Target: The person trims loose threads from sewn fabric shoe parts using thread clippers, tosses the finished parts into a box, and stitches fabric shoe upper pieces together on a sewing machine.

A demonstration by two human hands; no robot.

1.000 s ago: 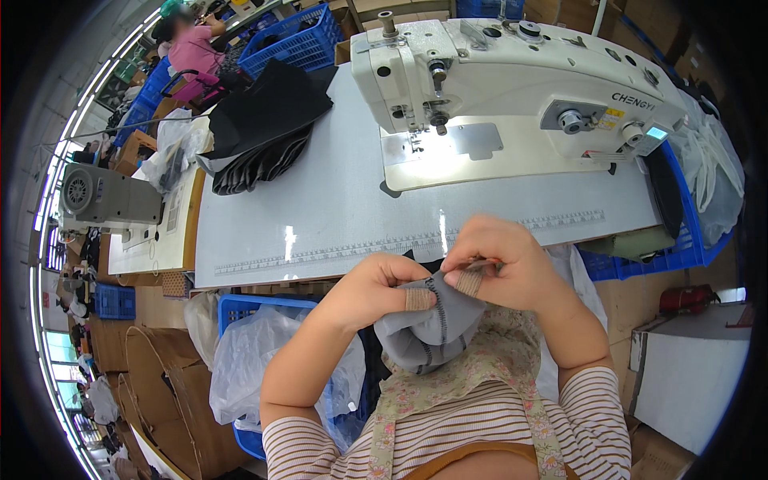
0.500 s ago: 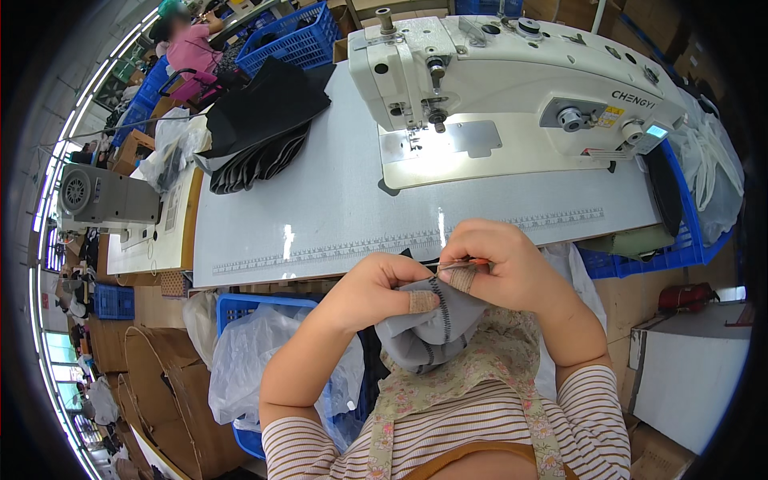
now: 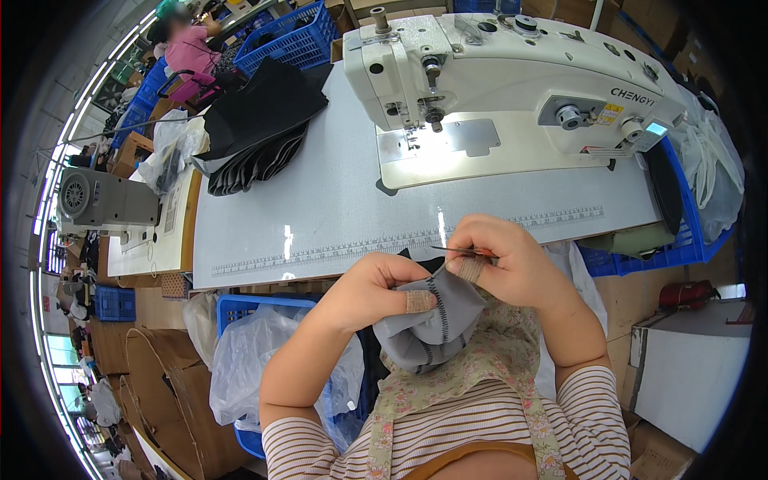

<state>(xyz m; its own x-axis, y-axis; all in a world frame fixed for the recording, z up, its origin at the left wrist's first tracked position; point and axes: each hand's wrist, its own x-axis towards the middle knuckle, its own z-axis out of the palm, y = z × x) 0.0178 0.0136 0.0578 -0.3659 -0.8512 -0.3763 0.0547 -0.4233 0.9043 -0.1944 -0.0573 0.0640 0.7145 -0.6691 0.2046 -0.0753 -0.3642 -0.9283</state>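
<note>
The left hand (image 3: 374, 292) pinches the cloth (image 3: 459, 306), draped below its grip; the right hand (image 3: 508, 260) grasps a blade (image 3: 453, 249). The table (image 3: 320, 208) edge lies just beyond, the machine (image 3: 512, 80) farther.

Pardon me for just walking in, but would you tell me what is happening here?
The person's left hand grips gray cloth with dark stitching. The right hand, at the cloth's upper edge, holds a small tool with a thin dark tip. Tan tape is wrapped on both hands. The cloth is by the near edge of the table; on it are a sewing machine and a black fabric pile.
</note>
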